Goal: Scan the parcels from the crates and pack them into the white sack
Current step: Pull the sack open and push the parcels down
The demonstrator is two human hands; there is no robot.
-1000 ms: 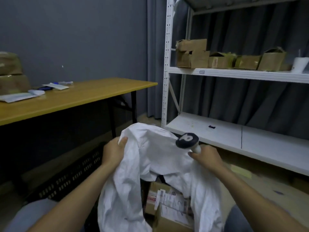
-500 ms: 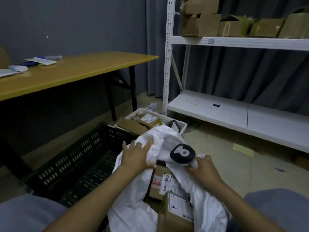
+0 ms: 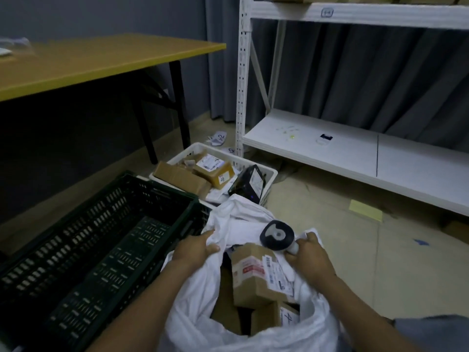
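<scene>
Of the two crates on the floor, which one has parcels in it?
The white plastic crate by the white metal shelf post: brown cardboard parcels are piled in it. The dark green slatted crate beside it shows only its bare bottom.

- The sack (image 3: 253,334) stood nearest, with boxes (image 3: 256,275) in it.
- The near crate (image 3: 76,250) lay left of the sack, touching it.
- The far crate (image 3: 269,174) sat just behind both, with parcels (image 3: 213,170) in it.
- The table (image 3: 101,59) stood behind the near crate, to the left.
- The rack (image 3: 355,148) stood behind the far crate, to the right.
- The left hand (image 3: 193,250) gripped the sack's left edge.
- The right hand (image 3: 307,257) held the scanner (image 3: 278,235) at the right edge, above the boxes.
</scene>
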